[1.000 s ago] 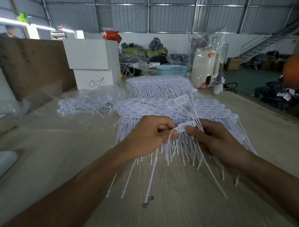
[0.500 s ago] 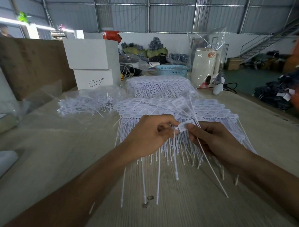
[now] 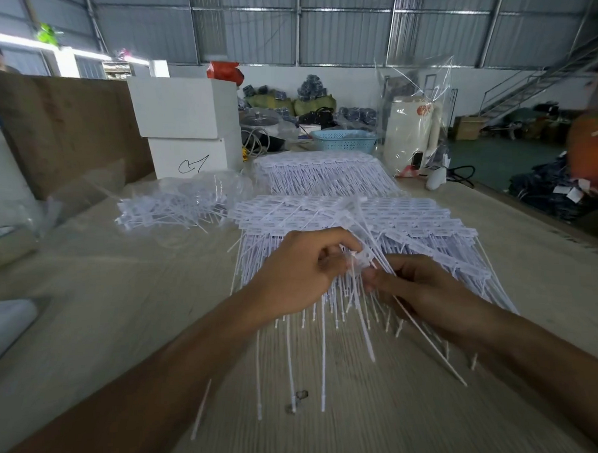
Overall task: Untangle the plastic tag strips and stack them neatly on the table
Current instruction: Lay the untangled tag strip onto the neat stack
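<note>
Material: the plastic tag strips (image 3: 356,285) are judged light, thin and springy; each has a flat label head and a long slender tail that bends readily and catches on neighbouring tails.
Surface: smooth plastic, probably slippery under a light pinch.
Recommended hold: at the label head or just below it, where the strip is widest and stiffest; a hold far down the tail would likely let the strip whip and re-tangle.
Location of work piece: a small bundle is raised between both hands, above the near edge of the stacked tag strips (image 3: 410,221) on the wooden table (image 3: 88,304); its tails hang toward the table.
Left hand (image 3: 299,270): fingers curled, thumb and fingertips pinching the heads of the bundle.
Right hand (image 3: 416,286): fingers curled, pinching the same cluster from the opposite side; the two hands nearly touch.
Clarity: motion blur hides how many strips each hand holds.
Remaining stock: a loose tangled heap (image 3: 173,207) lies in clear plastic wrap, to the left of and behind the stack.
Second stack (image 3: 322,172): lies further back.
</note>
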{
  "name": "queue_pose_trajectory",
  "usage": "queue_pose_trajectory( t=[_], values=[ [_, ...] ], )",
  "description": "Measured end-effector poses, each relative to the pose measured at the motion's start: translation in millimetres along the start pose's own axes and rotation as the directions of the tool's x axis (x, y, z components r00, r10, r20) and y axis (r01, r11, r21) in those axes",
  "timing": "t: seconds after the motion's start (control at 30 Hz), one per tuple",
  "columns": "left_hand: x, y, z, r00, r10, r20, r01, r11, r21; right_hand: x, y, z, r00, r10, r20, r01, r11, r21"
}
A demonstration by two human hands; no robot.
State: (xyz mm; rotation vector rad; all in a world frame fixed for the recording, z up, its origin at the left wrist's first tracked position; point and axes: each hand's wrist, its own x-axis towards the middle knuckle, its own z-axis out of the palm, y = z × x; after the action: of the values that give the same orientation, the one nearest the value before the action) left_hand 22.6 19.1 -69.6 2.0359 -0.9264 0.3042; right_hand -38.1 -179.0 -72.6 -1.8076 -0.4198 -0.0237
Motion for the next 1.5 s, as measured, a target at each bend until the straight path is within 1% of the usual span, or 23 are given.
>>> queue_pose_trajectory(
  t=[0.07, 0.17, 0.33, 0.4, 0.5, 0.57, 0.77, 0.9, 0.97, 1.1, 1.27, 1.33, 1.4, 1.5],
  values=[
    [-0.5, 0.4, -0.7, 0.999, 0.021, -0.034, -0.021, 1.0, 0.02, 1.5, -0.1, -2.5, 0.995, 0.074, -0.071, -0.073, 0.997, 0.015],
    [-1.4, 2.9, -1.0, 0.996, 0.013, -0.086, -0.013, 1.0, 0.002, 4.0, 1.4, -4.9, 0.98, 0.147, -0.136, -0.131, 0.984, 0.118],
    [-2.1, 11.8, 4.6, 0.988, 0.105, -0.115, -0.096, 0.992, 0.077, 4.9, 5.9, -1.3, 0.986, 0.136, -0.097, -0.115, 0.973, 0.2],
    [-3.2, 13.1, 5.6, 0.988, 0.109, -0.109, -0.096, 0.989, 0.117, 3.8, 6.1, -1.6, 0.989, 0.121, -0.09, -0.1, 0.972, 0.212],
    [-5.4, 12.8, 5.0, 0.984, 0.111, -0.141, -0.082, 0.977, 0.197, 2.6, 4.4, -2.4, 0.992, 0.112, -0.062, -0.098, 0.976, 0.194],
    [-4.6, 12.5, 4.3, 0.981, 0.096, -0.169, -0.061, 0.978, 0.201, 2.3, 3.4, -2.4, 0.989, 0.13, -0.066, -0.114, 0.972, 0.203],
    [1.2, 9.5, 4.7, 0.98, -0.077, -0.181, 0.084, 0.996, 0.031, 0.3, -0.9, 1.3, 0.993, 0.116, 0.004, -0.113, 0.96, 0.257],
    [1.4, 12.9, 2.5, 0.986, -0.119, -0.113, 0.093, 0.973, -0.212, 0.8, -0.1, 2.1, 0.995, 0.098, 0.015, -0.098, 0.95, 0.296],
    [1.3, 14.9, 0.5, 0.985, -0.11, -0.133, 0.075, 0.968, -0.24, 1.8, 0.5, 2.6, 0.995, 0.097, 0.009, -0.096, 0.949, 0.299],
    [3.1, 15.0, -4.8, 0.965, -0.112, -0.238, 0.054, 0.97, -0.238, 2.1, 2.2, 2.6, 0.995, 0.103, 0.014, -0.103, 0.951, 0.292],
    [1.5, 14.8, -3.5, 0.958, -0.109, -0.266, 0.05, 0.974, -0.219, 1.9, 3.5, 2.7, 0.99, 0.14, 0.03, -0.143, 0.957, 0.254],
    [2.0, 12.2, -3.4, 0.954, -0.1, -0.282, 0.051, 0.983, -0.177, 2.4, 3.2, 2.0, 0.988, 0.157, 0.014, -0.155, 0.952, 0.265],
    [2.3, 11.1, -5.2, 0.964, -0.066, -0.259, 0.048, 0.996, -0.078, 3.3, 3.1, -0.4, 0.985, 0.168, -0.032, -0.152, 0.945, 0.288],
    [0.9, 12.7, -3.9, 0.988, -0.043, -0.147, 0.058, 0.993, 0.101, 5.6, 3.1, -2.4, 0.971, 0.224, -0.087, -0.184, 0.926, 0.33]
  ],
)
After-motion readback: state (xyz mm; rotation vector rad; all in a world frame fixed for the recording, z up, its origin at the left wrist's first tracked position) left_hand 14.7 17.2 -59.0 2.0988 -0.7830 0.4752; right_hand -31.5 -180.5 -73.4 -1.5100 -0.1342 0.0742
